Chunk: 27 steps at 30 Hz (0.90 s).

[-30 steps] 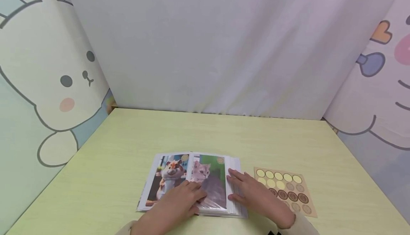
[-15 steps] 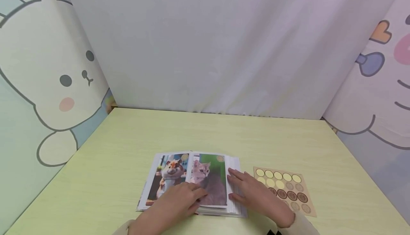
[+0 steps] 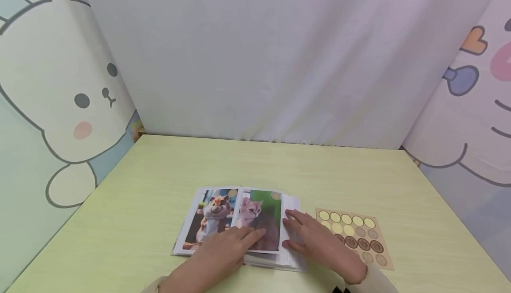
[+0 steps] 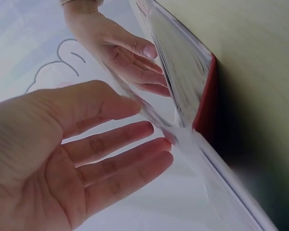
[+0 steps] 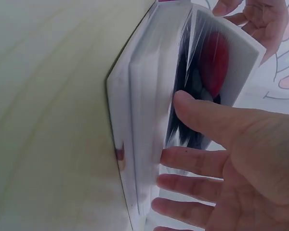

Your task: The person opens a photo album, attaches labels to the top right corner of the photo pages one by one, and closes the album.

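A photo album (image 3: 293,257) lies spread on the table, with a hamster picture (image 3: 215,215) on the left page and a cat picture (image 3: 272,213) on the right. My left hand (image 3: 219,248) rests across the lower middle, its fingers extended over the cat page. That page stands slightly raised from the stack; in the left wrist view, the thumb and fingers of the left hand (image 4: 82,154) are at its edge. My right hand (image 3: 315,244) touches the album's right edge with spread fingers. In the right wrist view a red shape (image 5: 214,65) shows under the lifted page.
A tan sheet of round stickers (image 3: 364,244), yellow and brown, lies right of the album, partly behind my right hand. Pale table surface (image 3: 255,164) extends behind it. A white curtain (image 3: 255,62) hangs at the back, with cartoon-printed cloth (image 3: 52,129) on both sides.
The left page and the cat page have shifted away from me and the cat page has risen at its near edge. My left fingers have moved slightly to the right; the right hand barely moves.
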Tool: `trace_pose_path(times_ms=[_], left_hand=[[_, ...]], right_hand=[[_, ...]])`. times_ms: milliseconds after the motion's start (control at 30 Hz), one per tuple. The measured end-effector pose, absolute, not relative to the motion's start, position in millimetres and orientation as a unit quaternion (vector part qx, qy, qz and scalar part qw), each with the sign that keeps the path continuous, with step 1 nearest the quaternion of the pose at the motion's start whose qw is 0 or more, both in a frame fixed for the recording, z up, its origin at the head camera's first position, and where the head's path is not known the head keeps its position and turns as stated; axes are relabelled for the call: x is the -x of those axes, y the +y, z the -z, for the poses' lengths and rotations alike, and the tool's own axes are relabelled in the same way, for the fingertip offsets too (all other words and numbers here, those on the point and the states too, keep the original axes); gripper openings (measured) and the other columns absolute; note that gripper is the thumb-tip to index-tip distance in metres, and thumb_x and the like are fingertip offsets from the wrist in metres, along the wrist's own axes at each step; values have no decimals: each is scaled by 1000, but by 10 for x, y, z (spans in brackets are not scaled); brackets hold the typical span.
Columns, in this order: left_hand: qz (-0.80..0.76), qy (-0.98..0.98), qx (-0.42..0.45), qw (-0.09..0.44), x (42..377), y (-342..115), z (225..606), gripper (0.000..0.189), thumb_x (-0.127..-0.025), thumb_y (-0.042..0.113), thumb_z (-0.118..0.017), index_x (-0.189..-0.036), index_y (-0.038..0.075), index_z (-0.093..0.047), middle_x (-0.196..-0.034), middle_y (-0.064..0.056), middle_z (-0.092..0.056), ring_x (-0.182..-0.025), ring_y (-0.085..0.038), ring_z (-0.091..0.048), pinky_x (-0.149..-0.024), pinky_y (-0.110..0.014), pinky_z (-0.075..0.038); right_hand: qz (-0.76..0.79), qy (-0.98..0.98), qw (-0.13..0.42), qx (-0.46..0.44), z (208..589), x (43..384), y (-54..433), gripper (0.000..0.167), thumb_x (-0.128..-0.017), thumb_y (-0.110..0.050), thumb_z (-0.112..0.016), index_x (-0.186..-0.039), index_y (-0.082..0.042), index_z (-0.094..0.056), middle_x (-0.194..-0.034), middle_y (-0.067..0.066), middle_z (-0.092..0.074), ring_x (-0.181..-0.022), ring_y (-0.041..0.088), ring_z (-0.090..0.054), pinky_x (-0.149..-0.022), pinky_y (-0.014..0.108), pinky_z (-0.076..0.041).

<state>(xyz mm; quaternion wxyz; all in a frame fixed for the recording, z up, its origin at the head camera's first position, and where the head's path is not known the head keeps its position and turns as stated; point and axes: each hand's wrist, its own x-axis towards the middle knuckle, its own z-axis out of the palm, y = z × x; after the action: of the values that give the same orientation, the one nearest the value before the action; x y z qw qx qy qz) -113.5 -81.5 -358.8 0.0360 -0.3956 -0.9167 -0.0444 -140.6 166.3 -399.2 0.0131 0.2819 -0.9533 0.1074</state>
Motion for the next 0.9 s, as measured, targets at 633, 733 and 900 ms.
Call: trace_pose_path(times_ms=[633, 733, 900], left_hand=[[28, -899, 428, 93, 1161, -768, 3752, 45, -77, 4, -65, -119, 18, -59, -103, 5, -63, -79, -10, -61, -58, -19, -50], [5, -898, 426, 111, 1152, -735, 3782, 39, -79, 7, -64, -116, 20, -60, -100, 5, -64, -77, -10, -62, -56, -21, -50], [-14, -898, 432, 84, 1119, -670, 3783, 34, -83, 14, -63, -116, 22, -59, -99, 6, -64, -77, -9, -60, -54, -20, -49]], right_hand=[[-176, -942, -25, -286, 4062, 1696, 1680, 46, -87, -30, -62, -125, -6, -49, -145, 14, -38, -135, 40, -30, -108, 53, -29], [-166, -942, -31, -291, 4061, 1724, 1688, 62, -87, -30, -62, -137, -1, -39, -147, 16, -35, -133, 43, -31, -107, 54, -29], [-120, -936, -9, -331, 4057, 1748, 1738, 63, -86, -28, -64, -138, -2, -40, -144, 18, -39, -130, 42, -36, -107, 53, -31]])
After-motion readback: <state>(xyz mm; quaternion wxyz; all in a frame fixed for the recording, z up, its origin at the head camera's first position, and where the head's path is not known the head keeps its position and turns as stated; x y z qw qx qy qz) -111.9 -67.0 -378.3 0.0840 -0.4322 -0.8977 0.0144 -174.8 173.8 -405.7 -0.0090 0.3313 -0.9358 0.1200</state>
